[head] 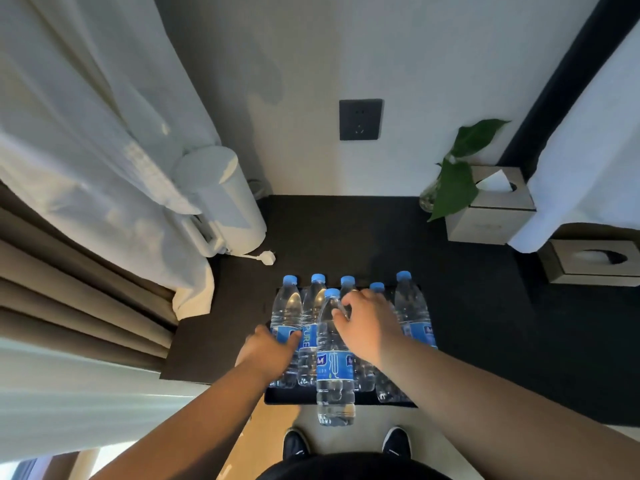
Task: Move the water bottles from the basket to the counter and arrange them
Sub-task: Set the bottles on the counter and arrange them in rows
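Your right hand [363, 320] grips the upright front bottle [334, 362] near its neck; left fingers [291, 337] clasp the leftmost bottle [285, 313].

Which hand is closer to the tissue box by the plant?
The right hand. It grips the neck of a lifted water bottle, and the tissue box sits farther back on its side. The left hand holds the leftmost bottle, farther away.

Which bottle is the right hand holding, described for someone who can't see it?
Find the dark counter below the wall socket, then the black tray at its front edge with blue-capped bottles. The held bottle is the nearest one, out in front of the row, its base past the tray's front edge, with the right hand on its shoulder.
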The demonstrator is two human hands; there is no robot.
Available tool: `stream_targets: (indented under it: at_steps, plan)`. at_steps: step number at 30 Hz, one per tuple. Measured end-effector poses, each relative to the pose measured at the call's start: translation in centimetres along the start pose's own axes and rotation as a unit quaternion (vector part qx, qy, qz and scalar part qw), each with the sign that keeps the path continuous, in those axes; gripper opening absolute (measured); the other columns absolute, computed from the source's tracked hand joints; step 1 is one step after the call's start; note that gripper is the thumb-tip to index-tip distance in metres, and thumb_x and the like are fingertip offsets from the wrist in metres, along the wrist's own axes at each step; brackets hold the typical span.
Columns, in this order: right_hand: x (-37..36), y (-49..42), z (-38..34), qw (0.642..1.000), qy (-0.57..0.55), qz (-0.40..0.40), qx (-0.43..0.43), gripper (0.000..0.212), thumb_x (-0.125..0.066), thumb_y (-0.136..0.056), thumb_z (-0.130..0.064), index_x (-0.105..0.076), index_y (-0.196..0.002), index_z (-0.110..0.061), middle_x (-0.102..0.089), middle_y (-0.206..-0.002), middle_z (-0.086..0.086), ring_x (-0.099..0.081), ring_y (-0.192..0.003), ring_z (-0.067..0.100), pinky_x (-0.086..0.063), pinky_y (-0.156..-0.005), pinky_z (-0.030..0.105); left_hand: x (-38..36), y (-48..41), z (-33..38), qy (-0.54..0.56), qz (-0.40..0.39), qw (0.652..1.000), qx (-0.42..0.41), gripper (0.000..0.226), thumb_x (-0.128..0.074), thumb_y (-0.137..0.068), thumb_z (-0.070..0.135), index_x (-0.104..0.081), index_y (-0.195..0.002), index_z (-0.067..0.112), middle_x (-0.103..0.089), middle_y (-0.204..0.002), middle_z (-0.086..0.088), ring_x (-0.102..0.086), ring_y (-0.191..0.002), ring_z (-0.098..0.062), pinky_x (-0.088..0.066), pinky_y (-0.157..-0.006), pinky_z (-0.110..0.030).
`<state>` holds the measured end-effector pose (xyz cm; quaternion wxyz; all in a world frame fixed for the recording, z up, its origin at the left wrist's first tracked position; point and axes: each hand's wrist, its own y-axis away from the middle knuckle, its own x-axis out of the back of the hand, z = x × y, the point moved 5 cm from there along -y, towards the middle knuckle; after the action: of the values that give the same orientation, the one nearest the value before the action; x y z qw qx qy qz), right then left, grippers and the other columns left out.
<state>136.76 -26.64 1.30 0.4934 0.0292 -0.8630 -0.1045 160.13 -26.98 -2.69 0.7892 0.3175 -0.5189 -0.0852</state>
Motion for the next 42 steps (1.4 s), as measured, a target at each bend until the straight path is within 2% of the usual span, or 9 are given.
stream_targets:
  at_steps: [6,11,17,21,23,29,34,39,42]
  plan:
    - [0.5,-1.7,0.1,0.997,0.031,-0.072,0.012,0.044,-0.046,-0.097,-0.058,-0.066,-0.093,-0.019,-0.065,-0.094,0.002,-0.063,-0.085,0.022,-0.052,-0.072,0.035,0.8,0.4,1.3,0.014,0.037,0.999,0.011,0.076,-0.06,-0.081,0.071,-0.048,-0.132,0.016,-0.061,-0.125,-0.008,-0.066,-0.105,-0.028,-0.059,-0.088,-0.044]
    - [0.1,-2.8,0.1,0.99,-0.012,-0.129,-0.051,0.055,-0.043,-0.093,-0.065,-0.056,-0.069,-0.017,-0.056,-0.054,-0.001,-0.056,-0.049,0.018,-0.035,-0.046,0.029,1.8,-0.7,2.6,0.026,0.055,0.998,-0.005,0.072,-0.058,-0.08,0.072,-0.052,-0.129,0.02,-0.063,-0.123,-0.008,-0.066,-0.105,-0.029,-0.058,-0.087,-0.042]
    - [-0.2,-5.4,-1.1,0.988,0.003,-0.112,-0.11,0.057,-0.047,-0.081,-0.077,-0.058,-0.085,-0.022,-0.066,-0.073,-0.001,-0.063,-0.063,0.016,-0.038,-0.05,0.031,4.2,-4.9,4.7,0.024,0.048,0.997,-0.052,0.066,-0.051,-0.079,0.074,-0.058,-0.123,0.025,-0.066,-0.117,-0.006,-0.066,-0.103,-0.027,-0.051,-0.08,-0.036]
    - [-1.1,-6.6,-1.6,0.978,0.013,-0.144,-0.152,0.053,-0.051,-0.073,-0.073,-0.065,-0.079,-0.023,-0.069,-0.062,-0.003,-0.068,-0.061,0.015,-0.046,-0.053,0.03,5.2,-8.1,6.1,-0.024,0.019,0.994,-0.104,0.052,-0.047,-0.086,0.069,-0.059,-0.074,0.02,-0.07,-0.089,-0.006,-0.067,-0.088,-0.027,-0.046,-0.07,-0.032]
    - [-1.2,-7.2,-1.7,0.971,0.02,-0.162,-0.174,0.054,-0.054,-0.072,-0.072,-0.068,-0.074,-0.02,-0.069,-0.057,-0.002,-0.069,-0.058,0.016,-0.05,-0.054,0.029,5.4,-9.4,6.5,-0.04,-0.006,0.992,-0.116,0.052,-0.049,-0.089,0.066,-0.055,-0.065,0.02,-0.062,-0.074,-0.004,-0.067,-0.086,-0.029,-0.045,-0.069,-0.032]
    - [-1.0,-8.0,-1.9,0.957,0.06,-0.203,-0.199,0.054,-0.062,-0.073,-0.071,-0.069,-0.078,-0.018,-0.07,-0.073,-0.001,-0.067,-0.071,0.017,-0.05,-0.063,0.031,5.6,-11.8,8.2,-0.109,-0.045,0.977,-0.176,0.05,-0.055,-0.093,0.06,-0.071,-0.1,0.012,-0.071,-0.099,-0.006,-0.067,-0.095,-0.023,-0.045,-0.075,-0.029]
    - [-0.4,-8.0,-2.3,0.945,0.099,-0.239,-0.199,0.054,-0.066,-0.084,-0.062,-0.072,-0.107,-0.013,-0.073,-0.101,0.003,-0.065,-0.085,0.02,-0.053,-0.079,0.035,5.2,-11.9,8.7,-0.134,-0.087,0.968,-0.194,0.049,-0.053,-0.098,0.051,-0.073,-0.105,0.007,-0.073,-0.105,-0.011,-0.068,-0.101,-0.026,-0.047,-0.077,-0.031]
    - [1.9,-9.6,-3.2,0.943,0.072,-0.256,-0.201,0.039,-0.07,-0.086,-0.053,-0.062,-0.08,-0.015,-0.061,-0.075,0.001,-0.059,-0.069,0.017,-0.045,-0.063,0.03,7.9,-11.7,8.9,-0.096,-0.129,0.971,-0.178,0.039,-0.063,-0.087,0.05,-0.059,-0.067,0.016,-0.06,-0.069,-0.001,-0.056,-0.061,-0.014,-0.036,-0.05,-0.026]
    - [3.9,-10.9,-3.7,0.953,0.054,-0.237,-0.179,0.038,-0.073,-0.085,-0.051,-0.063,-0.079,-0.015,-0.063,-0.077,0.002,-0.06,-0.067,0.017,-0.043,-0.059,0.029,10.3,-10.2,10.0,-0.131,-0.138,0.965,-0.182,0.044,-0.059,-0.083,0.052,-0.055,-0.06,0.015,-0.054,-0.067,-0.004,-0.051,-0.059,-0.019,-0.038,-0.054,-0.029]
